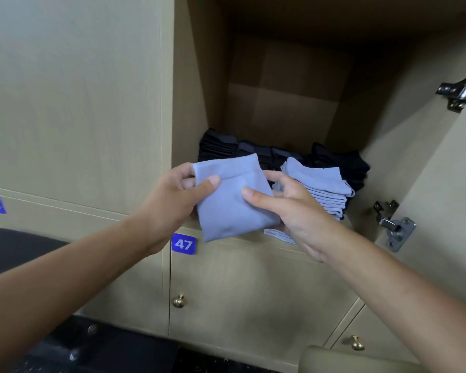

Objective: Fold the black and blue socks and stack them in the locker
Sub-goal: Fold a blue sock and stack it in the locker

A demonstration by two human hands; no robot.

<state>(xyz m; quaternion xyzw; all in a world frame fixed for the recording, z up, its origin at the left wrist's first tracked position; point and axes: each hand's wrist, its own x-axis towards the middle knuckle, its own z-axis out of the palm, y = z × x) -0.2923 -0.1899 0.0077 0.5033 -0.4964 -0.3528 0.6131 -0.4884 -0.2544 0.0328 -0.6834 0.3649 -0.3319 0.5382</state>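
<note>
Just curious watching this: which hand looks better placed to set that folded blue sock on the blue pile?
Probably the right hand: it holds the folded blue sock on the side nearest the blue pile, while the left hand is farther off.

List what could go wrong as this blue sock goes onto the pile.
1. The blue pile stands near the shelf's front edge; a nudge might tip it out.
2. The folded sock is only pinched by the left hand and right hand; it may unfold on release.
3. The black socks behind could be disturbed.
</note>
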